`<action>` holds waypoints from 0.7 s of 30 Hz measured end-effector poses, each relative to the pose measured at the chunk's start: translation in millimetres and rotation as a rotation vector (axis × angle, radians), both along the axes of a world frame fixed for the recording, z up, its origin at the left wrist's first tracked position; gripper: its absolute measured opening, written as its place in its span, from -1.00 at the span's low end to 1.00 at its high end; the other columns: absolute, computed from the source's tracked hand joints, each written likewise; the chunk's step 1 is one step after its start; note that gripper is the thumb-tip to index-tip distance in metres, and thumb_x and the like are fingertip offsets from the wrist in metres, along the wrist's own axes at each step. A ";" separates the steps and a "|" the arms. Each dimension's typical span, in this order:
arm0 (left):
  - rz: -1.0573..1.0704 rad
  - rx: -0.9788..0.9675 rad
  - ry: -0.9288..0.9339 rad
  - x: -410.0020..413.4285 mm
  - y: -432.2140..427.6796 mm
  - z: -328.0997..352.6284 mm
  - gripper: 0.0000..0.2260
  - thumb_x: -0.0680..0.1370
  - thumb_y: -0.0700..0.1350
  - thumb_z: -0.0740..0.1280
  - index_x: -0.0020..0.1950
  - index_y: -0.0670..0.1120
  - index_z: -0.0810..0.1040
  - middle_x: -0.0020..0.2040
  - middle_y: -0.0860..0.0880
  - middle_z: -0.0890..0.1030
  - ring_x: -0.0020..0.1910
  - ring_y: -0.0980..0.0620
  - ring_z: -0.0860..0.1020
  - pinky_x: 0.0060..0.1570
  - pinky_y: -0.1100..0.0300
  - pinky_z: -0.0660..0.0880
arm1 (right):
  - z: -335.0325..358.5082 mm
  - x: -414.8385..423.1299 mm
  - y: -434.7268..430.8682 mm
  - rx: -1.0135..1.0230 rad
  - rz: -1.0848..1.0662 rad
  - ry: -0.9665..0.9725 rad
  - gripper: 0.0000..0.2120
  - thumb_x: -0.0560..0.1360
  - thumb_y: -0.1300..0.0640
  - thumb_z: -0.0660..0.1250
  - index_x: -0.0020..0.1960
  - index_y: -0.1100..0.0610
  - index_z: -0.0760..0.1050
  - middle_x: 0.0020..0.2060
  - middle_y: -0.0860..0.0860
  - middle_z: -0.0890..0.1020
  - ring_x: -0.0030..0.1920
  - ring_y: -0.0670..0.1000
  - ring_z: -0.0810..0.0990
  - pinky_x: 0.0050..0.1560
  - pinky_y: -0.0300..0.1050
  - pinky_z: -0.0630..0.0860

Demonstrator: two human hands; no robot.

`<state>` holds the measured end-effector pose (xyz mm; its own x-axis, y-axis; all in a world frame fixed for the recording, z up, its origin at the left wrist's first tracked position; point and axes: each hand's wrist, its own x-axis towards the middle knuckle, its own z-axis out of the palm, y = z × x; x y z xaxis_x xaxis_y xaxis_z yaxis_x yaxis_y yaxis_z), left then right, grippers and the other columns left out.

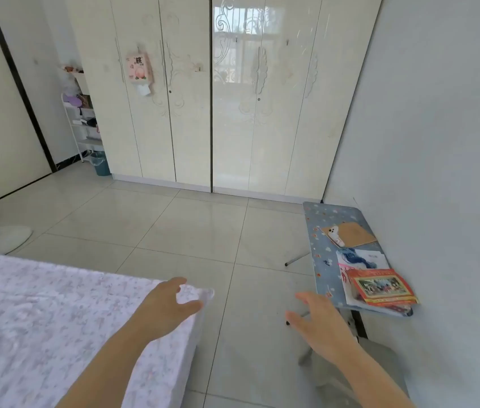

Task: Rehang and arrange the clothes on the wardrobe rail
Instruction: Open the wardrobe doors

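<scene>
- Several tall, glossy cream doors front the wardrobe (191,113), which fills the upper middle of the frame; all are closed, so the clothes and rail are hidden behind them.
- One pink tissue pack (139,69) hangs on a door at the upper left of the wardrobe, with a white sheet showing at its bottom.
- A barred window is reflected in the doors right of centre.
- A white rack (82,119) of small items stands just left of the wardrobe, with a teal bin (101,163) on the floor in front of it.
- Pale floor tiles (188,231) stretch from the wardrobe down to the bottom of the frame.
- The left hand (168,307) reaches forward at lower centre, fingers spread and thumb apart, holding nothing. It is over the corner of the bed (41,319); whether it touches the cover cannot be told.
- The right hand (318,322) is held out at the lower right, fingers loosely spread and empty, over the floor just beside the near end of the surface (318,231).
- The bed, under a pale flowered cover, takes up the lower left.
- The surface, blue with small flowers, stands against the right wall. It carries a white phone (334,234) lying against a brown card (356,234), then papers and a red booklet (383,287) at its near end.
- A white fan base (3,238) sits on the floor at the left edge.
</scene>
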<state>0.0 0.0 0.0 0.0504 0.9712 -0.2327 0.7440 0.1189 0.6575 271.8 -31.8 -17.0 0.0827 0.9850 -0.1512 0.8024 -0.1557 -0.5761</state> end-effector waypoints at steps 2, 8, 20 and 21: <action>0.000 0.019 -0.045 -1.3 38.7 -8.0 -0.41 0.48 0.12 0.32 0.44 -0.01 0.21 0.36 -0.01 0.35 0.33 0.02 0.35 0.24 0.17 0.29 | -6.9 1.1 36.1 0.005 -0.007 0.038 -0.54 0.54 -0.03 0.23 0.39 0.04 0.25 0.32 -0.02 0.34 0.28 -0.07 0.35 0.18 -0.22 0.28; 0.006 -0.010 -0.021 1.4 167.3 -1.8 -0.45 0.49 0.08 0.33 0.43 -0.01 0.24 0.33 -0.01 0.39 0.27 0.03 0.40 0.22 0.19 0.32 | 2.5 0.1 162.6 0.007 -0.046 0.052 -0.55 0.53 -0.03 0.24 0.38 0.05 0.28 0.29 -0.01 0.38 0.22 -0.09 0.37 0.14 -0.27 0.27; 0.006 -0.041 0.039 55.8 404.6 -8.0 -0.43 0.49 0.07 0.33 0.43 -0.03 0.24 0.35 -0.05 0.38 0.31 0.00 0.38 0.22 0.19 0.29 | -9.1 46.4 397.3 -0.023 -0.052 0.042 -0.55 0.54 -0.05 0.23 0.38 0.03 0.27 0.27 0.00 0.36 0.23 -0.04 0.39 0.18 -0.22 0.32; 0.009 -0.036 0.047 63.9 425.9 -8.0 -0.44 0.50 0.08 0.32 0.43 -0.03 0.23 0.35 -0.05 0.38 0.31 0.00 0.38 0.23 0.18 0.29 | -9.5 53.7 420.4 -0.021 -0.047 0.047 -0.54 0.54 -0.05 0.23 0.39 0.04 0.26 0.27 0.00 0.36 0.22 -0.05 0.39 0.19 -0.22 0.32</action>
